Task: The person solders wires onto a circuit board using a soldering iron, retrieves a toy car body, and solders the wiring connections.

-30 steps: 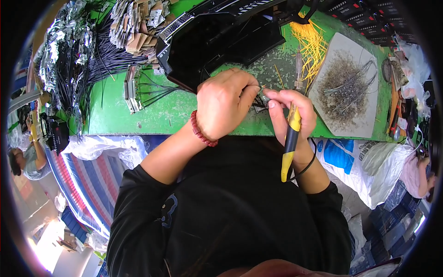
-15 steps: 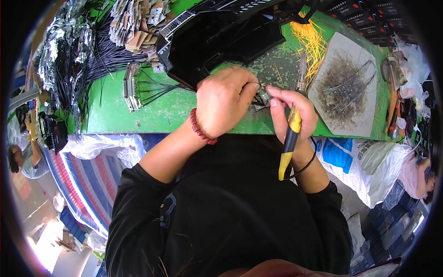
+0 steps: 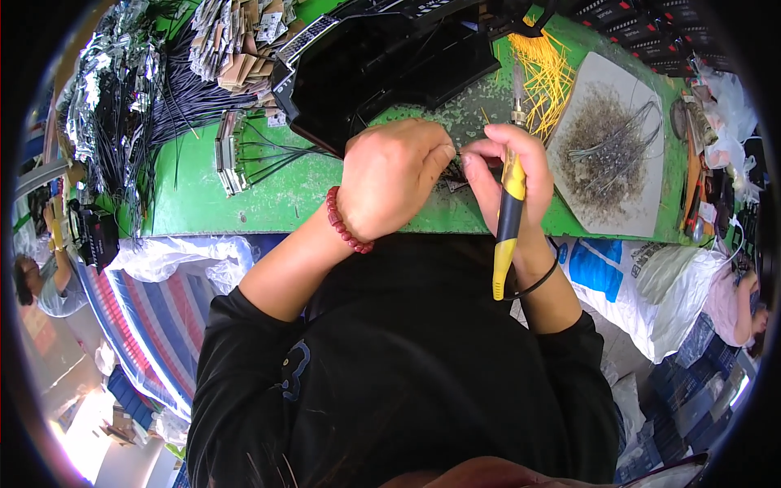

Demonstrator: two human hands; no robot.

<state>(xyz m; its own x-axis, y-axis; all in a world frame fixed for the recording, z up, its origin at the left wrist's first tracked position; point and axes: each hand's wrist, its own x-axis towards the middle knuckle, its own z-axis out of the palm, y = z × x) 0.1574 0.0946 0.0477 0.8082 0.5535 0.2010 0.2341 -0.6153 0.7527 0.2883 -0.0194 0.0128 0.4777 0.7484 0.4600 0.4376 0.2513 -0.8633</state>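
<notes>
My left hand, a red bead bracelet at its wrist, is closed in a pinch. Something tiny and dark shows at its fingertips, too small to make out. Close to those fingertips, the thumb and forefinger of my right hand curl inward. Also held in my right hand, between the fingers and across the palm, is a yellow-and-black soldering iron. Its metal shaft points away from me, and its cable loops round by my wrist. Just beyond my left hand lies a large black plastic housing on the green table.
Yellow wires lie beyond the iron's tip. To the right, a pale board carries dark crumbs and thin grey wires. Metal-edged parts with dark leads stand left of my hands; black cables and stacked cards fill the far left.
My right hand has tilted, and the soldering iron has swung so its shaft sits farther left and farther away. The right fingers have curled more. My left hand has barely moved.
</notes>
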